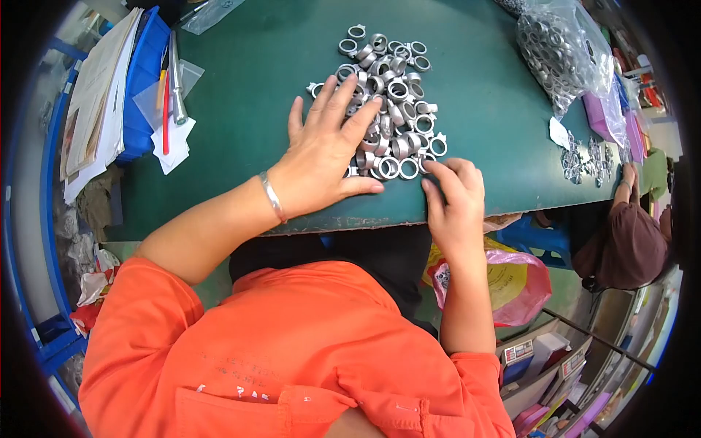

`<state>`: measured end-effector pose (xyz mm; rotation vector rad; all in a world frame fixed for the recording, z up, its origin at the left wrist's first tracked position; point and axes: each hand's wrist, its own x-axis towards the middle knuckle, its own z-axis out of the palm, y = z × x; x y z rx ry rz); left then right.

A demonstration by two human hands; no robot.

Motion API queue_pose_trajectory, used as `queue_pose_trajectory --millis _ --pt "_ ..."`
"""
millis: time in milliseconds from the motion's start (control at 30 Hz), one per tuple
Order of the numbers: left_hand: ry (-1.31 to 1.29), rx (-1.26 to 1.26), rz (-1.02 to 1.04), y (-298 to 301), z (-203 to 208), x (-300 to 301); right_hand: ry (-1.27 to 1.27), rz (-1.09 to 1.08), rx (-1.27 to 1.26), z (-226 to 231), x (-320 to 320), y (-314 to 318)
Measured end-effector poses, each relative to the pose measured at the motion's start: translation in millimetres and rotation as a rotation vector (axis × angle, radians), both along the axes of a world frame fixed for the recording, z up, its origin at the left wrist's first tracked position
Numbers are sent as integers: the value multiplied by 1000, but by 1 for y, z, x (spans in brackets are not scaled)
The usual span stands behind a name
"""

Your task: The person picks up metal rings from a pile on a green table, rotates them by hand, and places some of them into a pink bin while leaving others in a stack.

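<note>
A heap of small silver-grey metal rings (398, 90), many with a little side lug, lies on the green tabletop in front of me. My left hand (321, 142) rests across the heap's left side, fingers spread and palm down, holding nothing. At the near right corner of the heap, my right hand (454, 196) is closed, its thumb and forefinger at a metal ring (426, 165) by the table's front edge. The fingertips partly cover that ring.
A blue tray (144, 84) with papers and pens stands on the left. At the far right sit a clear bag of rings (558, 55) and loose metal parts (584, 162). Below the table edge hangs a pink-and-yellow bag (522, 285). A co-worker (628, 241) is at the right.
</note>
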<state>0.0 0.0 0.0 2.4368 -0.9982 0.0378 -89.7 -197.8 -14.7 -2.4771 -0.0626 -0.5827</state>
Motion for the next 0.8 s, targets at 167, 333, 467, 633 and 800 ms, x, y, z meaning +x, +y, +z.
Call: queue_pose_trajectory --millis 167,333,467,633,800 --pt "-38 -471 -77 18 20 -27 -5 12 70 -3 -6 -1" --pt "667 -667 -117 3 0 -54 161 124 1012 5 -35 11" --pt "890 -716 -185 -12 -1 -59 167 210 1146 2 -48 17" --pt "1431 -819 -14 -12 3 -57 -1 202 680 -1 -48 26" --pt "923 -804 -168 -9 -8 -63 -25 205 551 3 -45 30"
